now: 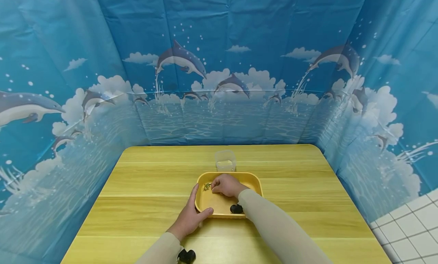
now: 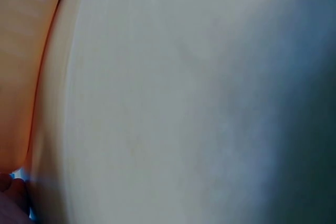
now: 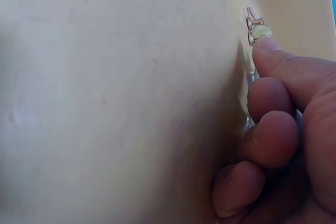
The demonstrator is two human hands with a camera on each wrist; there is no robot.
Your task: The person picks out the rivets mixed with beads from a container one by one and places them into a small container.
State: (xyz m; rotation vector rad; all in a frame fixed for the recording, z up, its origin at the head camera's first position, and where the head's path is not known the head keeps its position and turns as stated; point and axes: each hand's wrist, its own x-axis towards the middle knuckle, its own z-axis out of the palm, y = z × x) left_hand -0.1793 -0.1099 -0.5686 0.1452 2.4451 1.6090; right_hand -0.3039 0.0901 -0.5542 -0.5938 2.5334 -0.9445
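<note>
A shallow yellow tray (image 1: 219,205) lies on the wooden table. My left hand (image 1: 191,214) grips its near left corner, thumb over the front rim and fingers along the left side. Inside the tray, my right hand (image 1: 228,185) reaches down with curled fingers. Small gold-coloured metal pieces (image 1: 207,186) lie just left of its fingertips. In the right wrist view, wire-like pieces (image 3: 257,29), one with a pale green middle, show at the thumb tip (image 3: 268,45). Whether the fingers pinch any piece is hidden. The tray's orange-looking wall (image 2: 23,66) fills the left wrist view's left edge.
Behind the tray stands a small clear plastic box (image 1: 225,161). A wood-grain table (image 1: 143,188) surrounds both. Blue dolphin-print curtains (image 1: 222,116) hang behind it and along both sides. Black wrist devices (image 1: 187,255) sit under the sleeves; the right one hangs over the tray.
</note>
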